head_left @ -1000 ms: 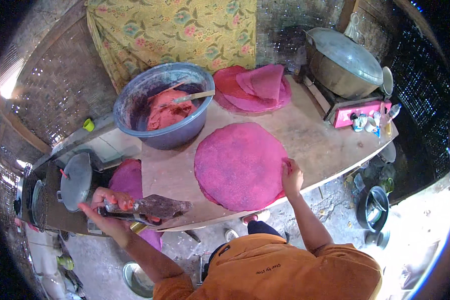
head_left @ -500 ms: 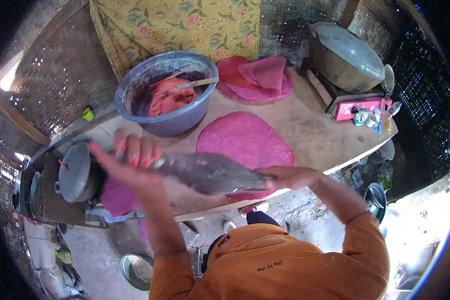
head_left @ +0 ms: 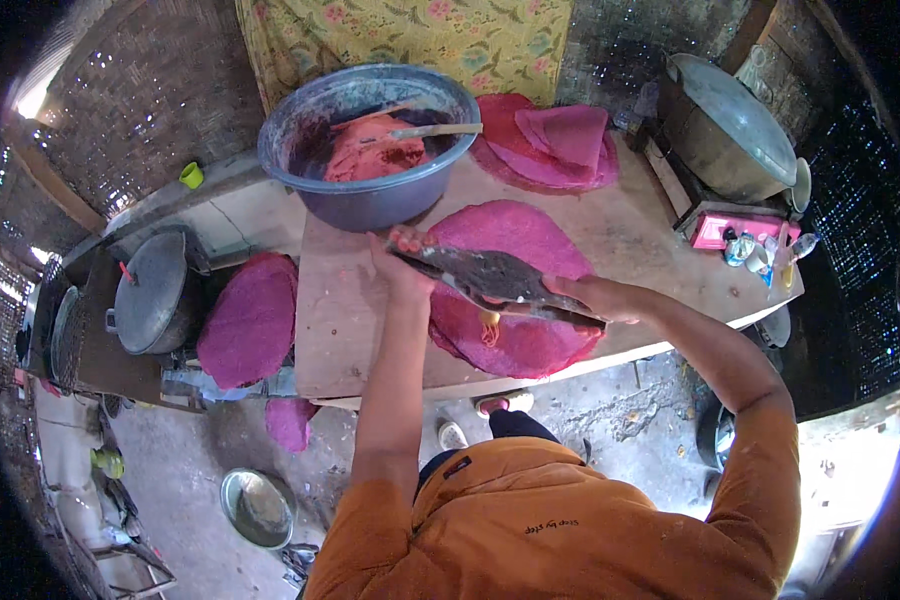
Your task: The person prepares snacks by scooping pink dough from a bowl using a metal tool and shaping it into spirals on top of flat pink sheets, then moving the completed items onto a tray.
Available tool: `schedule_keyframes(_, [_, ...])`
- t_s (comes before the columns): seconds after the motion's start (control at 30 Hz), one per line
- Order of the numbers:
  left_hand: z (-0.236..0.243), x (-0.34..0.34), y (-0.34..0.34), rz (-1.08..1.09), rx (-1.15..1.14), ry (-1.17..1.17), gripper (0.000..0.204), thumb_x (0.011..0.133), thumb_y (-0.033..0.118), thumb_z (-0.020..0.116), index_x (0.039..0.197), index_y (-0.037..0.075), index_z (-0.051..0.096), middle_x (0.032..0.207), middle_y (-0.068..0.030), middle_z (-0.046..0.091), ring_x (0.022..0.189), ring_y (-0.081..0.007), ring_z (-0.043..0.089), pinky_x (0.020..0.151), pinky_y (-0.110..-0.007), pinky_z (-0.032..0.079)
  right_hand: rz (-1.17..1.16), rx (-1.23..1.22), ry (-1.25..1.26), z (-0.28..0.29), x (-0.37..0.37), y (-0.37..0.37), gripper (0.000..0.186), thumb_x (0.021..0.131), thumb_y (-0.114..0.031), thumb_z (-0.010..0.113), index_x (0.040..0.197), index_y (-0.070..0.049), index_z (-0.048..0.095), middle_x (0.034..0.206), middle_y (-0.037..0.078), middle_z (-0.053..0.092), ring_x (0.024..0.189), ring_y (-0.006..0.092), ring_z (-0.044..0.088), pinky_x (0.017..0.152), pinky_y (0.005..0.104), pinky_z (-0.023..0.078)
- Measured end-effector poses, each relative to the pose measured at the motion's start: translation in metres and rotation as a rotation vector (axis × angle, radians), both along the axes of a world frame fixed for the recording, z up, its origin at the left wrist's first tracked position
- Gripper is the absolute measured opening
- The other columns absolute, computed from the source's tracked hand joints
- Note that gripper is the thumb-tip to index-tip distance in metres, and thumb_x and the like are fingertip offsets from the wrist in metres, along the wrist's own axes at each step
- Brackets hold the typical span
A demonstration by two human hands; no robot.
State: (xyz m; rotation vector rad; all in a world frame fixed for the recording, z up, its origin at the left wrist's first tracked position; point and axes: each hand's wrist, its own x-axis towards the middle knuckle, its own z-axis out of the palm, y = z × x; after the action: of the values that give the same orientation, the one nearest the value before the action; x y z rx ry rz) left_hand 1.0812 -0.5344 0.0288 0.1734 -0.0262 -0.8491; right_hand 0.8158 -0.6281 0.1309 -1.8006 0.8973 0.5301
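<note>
Both my hands hold a dark grey, flat, flexible-looking sheet (head_left: 485, 272) by its two ends, above the table. My left hand (head_left: 404, 258) is closed on its left end, and my right hand (head_left: 598, 297) grips the right end. Below lies a round, flat magenta sheet (head_left: 510, 222), partly covered from view by the dark one. A small yellow thing with orange strands (head_left: 490, 328) shows just under the dark sheet's near edge; its kind is unclear. Beyond my left hand stands a blue-grey basin (head_left: 370, 205) holding a pinkish-red doughy mass (head_left: 370, 150) and a wooden stick (head_left: 435, 130).
More magenta sheets (head_left: 545, 150) are stacked at the table's back. Another magenta sheet (head_left: 250, 325) lies left, beside a lidded pot (head_left: 152, 295). A big lidded pot (head_left: 730, 125) stands at the far right, near a pink box (head_left: 715, 230) with small items. A metal bowl (head_left: 258, 508) is on the floor.
My left hand, blurred and with fingers spread before, has closed on the dark sheet's left end. The dark sheet has risen further over the magenta one. The whole view has shifted.
</note>
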Motion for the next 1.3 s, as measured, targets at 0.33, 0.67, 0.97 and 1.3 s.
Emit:
schedule_keyframes(0.33, [0.031, -0.013, 0.019, -0.078, 0.026, 0.136, 0.056, 0.09, 0.061, 0.021, 0.057, 0.018, 0.034, 0.045, 0.005, 0.032, 0.041, -0.0118, 0.034, 0.049, -0.028, 0.033, 0.012, -0.01, -0.033, 0.029, -0.013, 0.018, 0.076, 0.085, -0.072, 0.027, 0.059, -0.006, 0.054, 0.049, 0.002, 0.047, 0.042, 0.0126, 0.047, 0.041, 0.0306, 0.038])
schedule_keyframes(0.67, [0.047, -0.009, 0.031, -0.04, 0.111, 0.06, 0.054, 0.09, 0.059, 0.021, 0.055, 0.019, 0.033, 0.043, 0.0059, 0.03, 0.038, -0.0112, 0.031, 0.046, -0.028, 0.032, -0.055, -0.005, -0.128, 0.016, -0.013, 0.028, 0.074, 0.084, -0.072, 0.034, 0.056, -0.006, 0.053, 0.046, 0.002, 0.045, 0.039, 0.012, 0.046, 0.037, 0.0279, 0.035])
schedule_keyframes(0.97, [0.01, -0.007, 0.011, -0.027, 0.068, 0.108, 0.053, 0.09, 0.058, 0.026, 0.054, 0.019, 0.031, 0.04, 0.0062, 0.028, 0.035, -0.0099, 0.028, 0.043, -0.026, 0.029, -0.049, -0.125, -0.136, -0.023, -0.008, 0.007, 0.071, 0.084, -0.07, 0.038, 0.058, -0.005, 0.054, 0.047, 0.001, 0.045, 0.04, 0.0112, 0.045, 0.037, 0.0272, 0.035])
schedule_keyframes(1.3, [0.122, -0.052, 0.115, 0.181, 0.596, -1.319, 0.06, 0.083, 0.048, 0.059, 0.124, 0.007, 0.043, 0.115, -0.0133, 0.056, 0.105, -0.0272, 0.054, 0.094, -0.04, 0.041, 0.126, 0.256, -0.405, 0.078, 0.006, 0.028, 0.064, 0.088, -0.063, 0.04, 0.065, -0.006, 0.057, 0.049, -0.003, 0.043, 0.042, 0.0113, 0.044, 0.039, 0.0299, 0.036])
